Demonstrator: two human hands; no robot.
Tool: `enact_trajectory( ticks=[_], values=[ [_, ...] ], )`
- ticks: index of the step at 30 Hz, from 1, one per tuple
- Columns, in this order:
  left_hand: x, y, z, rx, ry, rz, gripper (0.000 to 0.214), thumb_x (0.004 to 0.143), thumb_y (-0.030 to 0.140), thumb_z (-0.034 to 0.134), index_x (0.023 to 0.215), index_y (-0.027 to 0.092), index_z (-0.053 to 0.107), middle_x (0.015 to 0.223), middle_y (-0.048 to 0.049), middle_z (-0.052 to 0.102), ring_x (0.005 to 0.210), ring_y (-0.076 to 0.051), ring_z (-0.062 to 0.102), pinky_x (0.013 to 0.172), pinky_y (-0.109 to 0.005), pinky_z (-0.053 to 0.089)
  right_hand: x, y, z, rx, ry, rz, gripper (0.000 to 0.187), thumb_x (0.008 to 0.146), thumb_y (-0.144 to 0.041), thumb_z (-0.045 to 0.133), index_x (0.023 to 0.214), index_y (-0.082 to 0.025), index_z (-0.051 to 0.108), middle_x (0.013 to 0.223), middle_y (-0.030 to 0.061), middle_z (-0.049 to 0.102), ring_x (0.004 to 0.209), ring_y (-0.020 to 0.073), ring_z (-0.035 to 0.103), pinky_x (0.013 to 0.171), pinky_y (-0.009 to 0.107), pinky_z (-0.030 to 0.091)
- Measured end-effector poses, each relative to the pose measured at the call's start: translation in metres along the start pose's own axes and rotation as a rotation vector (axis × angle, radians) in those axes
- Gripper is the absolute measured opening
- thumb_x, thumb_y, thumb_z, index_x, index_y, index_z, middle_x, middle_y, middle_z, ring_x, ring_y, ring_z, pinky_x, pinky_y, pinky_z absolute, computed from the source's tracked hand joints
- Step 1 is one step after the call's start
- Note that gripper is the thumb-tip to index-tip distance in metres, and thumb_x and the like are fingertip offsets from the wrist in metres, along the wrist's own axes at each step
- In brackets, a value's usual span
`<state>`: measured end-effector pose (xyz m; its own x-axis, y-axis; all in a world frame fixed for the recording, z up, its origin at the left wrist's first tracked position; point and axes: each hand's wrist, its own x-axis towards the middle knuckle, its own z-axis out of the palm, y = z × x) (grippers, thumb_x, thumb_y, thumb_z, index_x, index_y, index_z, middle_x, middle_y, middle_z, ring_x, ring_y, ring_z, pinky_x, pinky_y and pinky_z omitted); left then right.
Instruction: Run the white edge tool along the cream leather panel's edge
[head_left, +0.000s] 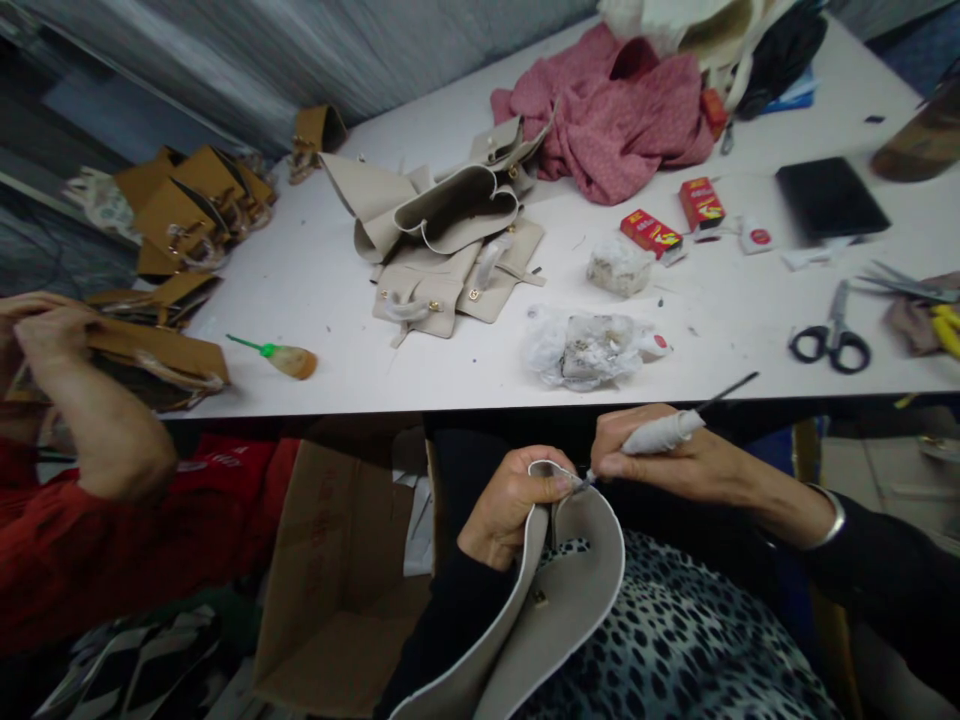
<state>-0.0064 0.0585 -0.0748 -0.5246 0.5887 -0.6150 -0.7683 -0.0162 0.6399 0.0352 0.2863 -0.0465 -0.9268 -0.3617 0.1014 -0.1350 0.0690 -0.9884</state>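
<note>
My left hand [504, 500] pinches the upper edge of a beige handbag piece [592, 570] with pale edges, which hangs over my lap. A small gold fitting [540, 598] shows on its inner face. In my right hand [675, 462] is a slim tool with a white-wrapped handle [660, 432]. A thin dark rod sticks out of its far end, toward the upper right. The tool's other tip meets the bag's edge close to my left thumb. I cannot make out the exact shape of that tip.
Beige bag parts [450, 260] lie on the white table [345, 370], near plastic-wrapped lumps [592, 348], small red boxes [651, 234] and scissors [832, 335]. At left, a co-worker's arm [97, 410] reaches to brown bags [187, 205] near a green-tipped bottle [289, 360]. A cardboard box [322, 590] stands below.
</note>
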Motion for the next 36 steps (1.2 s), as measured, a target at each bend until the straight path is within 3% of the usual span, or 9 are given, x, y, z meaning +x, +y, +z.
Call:
enact_trajectory(
  ticks=[2,7,13,21,24,28,33,36],
  values=[
    [-0.002,0.001,0.002,0.026,0.009,0.037,0.031,0.059,0.030,0.093,0.073,0.013,0.071,0.062,0.0002,0.062,0.053,-0.010,0.052,0.051,-0.022,0.038,-0.004,0.005,0.004,0.104,0.165,0.028,0.032,0.100,-0.045,0.067,0.083,-0.018,0.074,0.075,0.0029,0.069,0.068,0.0153,0.064,0.062,0.025,0.051],
    [-0.007,0.000,0.000,0.107,0.101,0.172,0.031,0.062,0.033,0.092,0.075,0.014,0.070,0.062,0.0006,0.062,0.054,-0.010,0.053,0.053,-0.022,0.039,-0.013,0.015,0.017,0.192,0.622,-0.061,0.024,0.100,-0.043,0.068,0.095,-0.021,0.076,0.078,0.0034,0.073,0.069,0.0150,0.068,0.062,0.024,0.054],
    [-0.017,0.011,-0.010,0.125,0.236,0.332,0.034,0.060,0.035,0.091,0.078,0.015,0.069,0.063,0.0012,0.063,0.057,-0.011,0.054,0.056,-0.023,0.041,-0.029,0.003,0.039,0.259,0.746,-0.046,0.025,0.105,-0.044,0.060,0.116,-0.023,0.070,0.077,0.0037,0.077,0.055,0.0165,0.067,0.051,0.025,0.053],
    [-0.069,0.062,-0.066,0.152,0.553,0.677,0.033,0.057,0.033,0.088,0.079,0.015,0.069,0.066,0.0023,0.062,0.060,-0.011,0.053,0.060,-0.024,0.043,-0.038,-0.031,0.064,0.118,0.939,0.084,0.026,0.093,-0.050,0.074,0.099,-0.025,0.072,0.079,0.0044,0.076,0.059,0.0195,0.067,0.054,0.029,0.053],
    [-0.088,0.057,-0.077,0.178,0.622,0.756,0.030,0.063,0.034,0.086,0.079,0.016,0.068,0.066,0.0033,0.061,0.060,-0.011,0.052,0.060,-0.023,0.042,-0.037,-0.026,0.072,0.084,0.906,0.109,0.023,0.093,-0.048,0.075,0.093,-0.025,0.072,0.084,0.0059,0.077,0.066,0.0190,0.069,0.060,0.028,0.055],
    [-0.099,0.030,-0.069,0.275,0.640,0.778,0.023,0.070,0.032,0.083,0.079,0.016,0.069,0.068,0.0023,0.061,0.063,-0.012,0.051,0.060,-0.024,0.040,-0.025,-0.015,0.084,0.061,0.695,0.093,0.031,0.092,-0.053,0.074,0.090,-0.022,0.067,0.087,0.0079,0.077,0.074,0.0223,0.071,0.067,0.032,0.058],
    [-0.103,0.007,-0.046,0.540,0.631,0.774,0.013,0.081,0.030,0.074,0.081,0.019,0.069,0.070,0.0023,0.060,0.066,-0.014,0.051,0.063,-0.025,0.040,0.009,-0.021,0.107,-0.111,0.405,-0.162,0.031,0.091,-0.047,0.078,0.109,-0.023,0.067,0.111,0.0079,0.074,0.098,0.0246,0.069,0.084,0.037,0.055],
    [-0.106,0.004,-0.036,0.631,0.579,0.794,0.013,0.085,0.030,0.072,0.078,0.019,0.068,0.072,0.0014,0.061,0.069,-0.015,0.053,0.066,-0.026,0.041,0.031,-0.024,0.121,-0.277,0.264,-0.292,0.034,0.091,-0.045,0.079,0.110,-0.022,0.063,0.104,0.0067,0.069,0.091,0.0221,0.064,0.080,0.034,0.050]
  ],
)
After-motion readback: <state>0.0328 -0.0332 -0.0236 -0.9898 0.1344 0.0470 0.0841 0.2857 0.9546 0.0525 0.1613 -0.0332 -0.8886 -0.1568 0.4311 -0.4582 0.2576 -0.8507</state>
